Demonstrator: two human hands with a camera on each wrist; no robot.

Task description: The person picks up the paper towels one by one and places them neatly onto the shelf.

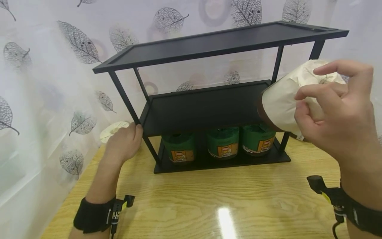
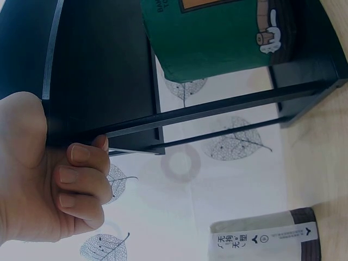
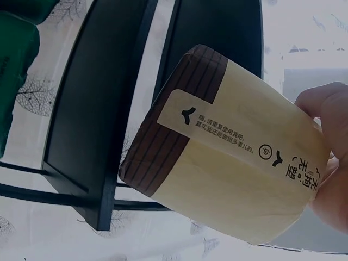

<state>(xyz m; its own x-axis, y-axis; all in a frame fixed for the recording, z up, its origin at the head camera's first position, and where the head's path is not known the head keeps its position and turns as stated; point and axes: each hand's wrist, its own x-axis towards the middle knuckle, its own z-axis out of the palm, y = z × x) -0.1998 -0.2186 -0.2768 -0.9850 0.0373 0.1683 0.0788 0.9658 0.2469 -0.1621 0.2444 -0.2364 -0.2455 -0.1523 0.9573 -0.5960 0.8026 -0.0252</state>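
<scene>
My right hand (image 1: 343, 106) pinches the crumpled top end of a cream paper-wrapped toilet roll (image 1: 286, 99) with a dark brown band at its other end. The roll is tilted in the air by the right end of the black rack's middle shelf (image 1: 203, 106). Printed on its side is a label strip (image 3: 212, 130), seen in the right wrist view. With curled fingers, my left hand (image 1: 125, 141) grips the rack's left front post (image 1: 123, 96) at the middle shelf's corner. On the bottom shelf stand several green-wrapped rolls (image 1: 223, 142), partly hidden under the middle shelf.
Another cream wrapped roll (image 1: 113, 130) stands on the wooden table (image 1: 191, 199) left of the rack, partly behind my left hand. The rack's top shelf (image 1: 221, 41) spans above the middle one. Behind it hangs a white leaf-patterned curtain (image 1: 79, 41).
</scene>
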